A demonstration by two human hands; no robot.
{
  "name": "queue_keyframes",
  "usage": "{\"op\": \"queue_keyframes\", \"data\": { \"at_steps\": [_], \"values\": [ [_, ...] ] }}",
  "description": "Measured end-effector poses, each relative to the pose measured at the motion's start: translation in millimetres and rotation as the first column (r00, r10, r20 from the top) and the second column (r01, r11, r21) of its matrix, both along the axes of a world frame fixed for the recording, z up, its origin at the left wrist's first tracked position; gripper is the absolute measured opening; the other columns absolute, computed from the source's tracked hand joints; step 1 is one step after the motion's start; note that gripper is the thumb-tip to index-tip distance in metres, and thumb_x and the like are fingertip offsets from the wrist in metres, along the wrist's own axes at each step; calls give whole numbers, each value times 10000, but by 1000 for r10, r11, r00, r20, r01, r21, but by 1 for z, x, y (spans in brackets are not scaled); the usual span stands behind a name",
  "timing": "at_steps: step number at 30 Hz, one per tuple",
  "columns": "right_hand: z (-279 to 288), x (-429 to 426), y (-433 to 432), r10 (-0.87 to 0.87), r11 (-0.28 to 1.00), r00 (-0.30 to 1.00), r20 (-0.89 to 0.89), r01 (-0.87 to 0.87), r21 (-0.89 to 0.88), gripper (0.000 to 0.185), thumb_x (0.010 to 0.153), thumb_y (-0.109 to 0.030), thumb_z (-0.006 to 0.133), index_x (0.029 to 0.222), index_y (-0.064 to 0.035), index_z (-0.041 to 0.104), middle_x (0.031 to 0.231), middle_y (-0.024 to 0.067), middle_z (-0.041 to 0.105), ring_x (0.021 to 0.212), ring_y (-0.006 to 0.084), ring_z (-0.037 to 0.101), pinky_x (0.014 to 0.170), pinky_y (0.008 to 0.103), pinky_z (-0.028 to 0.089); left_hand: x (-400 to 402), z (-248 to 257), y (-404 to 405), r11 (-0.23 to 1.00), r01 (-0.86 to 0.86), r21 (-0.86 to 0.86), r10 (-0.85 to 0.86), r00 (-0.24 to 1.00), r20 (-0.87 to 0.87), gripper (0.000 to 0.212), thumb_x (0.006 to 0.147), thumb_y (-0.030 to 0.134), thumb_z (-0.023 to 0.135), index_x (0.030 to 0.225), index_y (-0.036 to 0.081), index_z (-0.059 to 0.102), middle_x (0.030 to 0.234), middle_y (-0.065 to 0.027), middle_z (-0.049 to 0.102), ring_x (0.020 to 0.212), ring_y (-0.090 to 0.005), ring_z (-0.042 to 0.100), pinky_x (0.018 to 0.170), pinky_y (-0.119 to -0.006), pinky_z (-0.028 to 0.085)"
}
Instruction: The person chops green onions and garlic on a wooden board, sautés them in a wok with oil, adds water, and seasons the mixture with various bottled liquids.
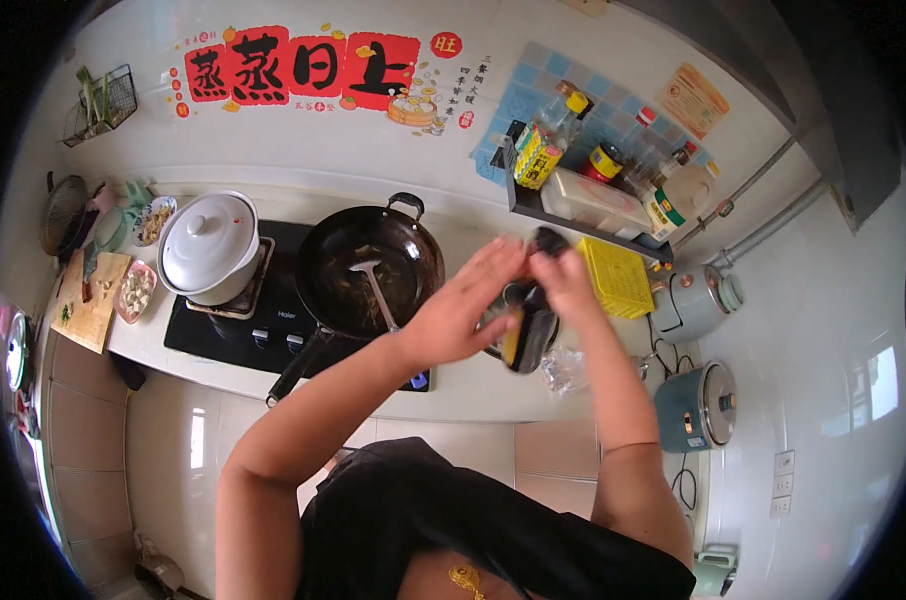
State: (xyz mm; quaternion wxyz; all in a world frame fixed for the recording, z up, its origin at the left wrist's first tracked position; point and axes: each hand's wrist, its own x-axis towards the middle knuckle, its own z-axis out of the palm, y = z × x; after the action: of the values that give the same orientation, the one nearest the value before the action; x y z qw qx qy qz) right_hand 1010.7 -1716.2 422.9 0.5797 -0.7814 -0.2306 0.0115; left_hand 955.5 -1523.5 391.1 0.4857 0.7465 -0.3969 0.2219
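Observation:
Both my hands are raised over the counter right of the hob, blurred by motion. My right hand (562, 277) is closed around a dark bottle or jar (529, 337) with a yellow patch; one dark rounded end shows above the fingers. Its exact shape is blurred. My left hand (460, 315) is beside it, flat, with the fingers stretched out and the thumb close to the dark item; whether they touch I cannot tell. Left of my hands, a black wok (348, 300) sits on the hob with some oil and scraps in it. A metal spatula (374, 289) leans inside.
A lidded white pot (207, 247) stands on the hob's left burner. Further left are a bowl of pale cubes (135, 292) and a wooden cutting board (85, 315) with a knife. A bottle shelf (595, 217), yellow basket (618, 277) and rice cooker (693, 412) are at right.

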Motion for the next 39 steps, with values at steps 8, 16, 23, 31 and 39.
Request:
{"op": "queue_keyframes", "data": {
  "at_steps": [8,16,23,31,39],
  "values": [
    [134,133,-87,-480,852,692,539,223,473,170,906,-168,534,967,-24,467,827,52,594,799,131,567,749,264,443,-63,-25,49,988,-142,63,152,967,-204,342,718,-24,637,1057,16,603,1124,-137,586,1157,-357,481,959,-432,397],
    [115,277,-96,-553,796,625,551,200,571,238,897,-198,563,979,-2,454,934,86,558,853,175,573,778,322,472,-149,-32,115,794,-601,90,598,747,-290,227,696,-93,589,889,21,627,997,-119,614,1059,-321,539,888,-384,444],
    [77,333,-102,-700,714,446,558,412,567,319,890,-231,571,992,49,456,913,157,612,820,272,597,741,349,460,-238,-62,146,466,-885,17,675,343,-653,121,797,-77,528,866,-14,605,864,-103,627,837,-202,594,779,-285,455],
    [38,365,-89,-661,694,385,644,640,330,471,862,-354,599,970,86,470,885,210,606,797,328,593,707,392,458,-270,-87,149,328,-944,-42,553,228,-802,113,879,-3,513,958,-21,591,873,-72,624,855,-147,585,795,-261,457],
    [21,375,-124,-660,730,592,462,650,210,493,821,-335,647,1047,92,550,1042,208,613,909,314,599,781,405,476,-253,-73,147,438,-896,77,583,217,-783,132,881,27,539,979,-46,590,900,-105,632,867,-166,607,790,-266,473]
  ]
}}
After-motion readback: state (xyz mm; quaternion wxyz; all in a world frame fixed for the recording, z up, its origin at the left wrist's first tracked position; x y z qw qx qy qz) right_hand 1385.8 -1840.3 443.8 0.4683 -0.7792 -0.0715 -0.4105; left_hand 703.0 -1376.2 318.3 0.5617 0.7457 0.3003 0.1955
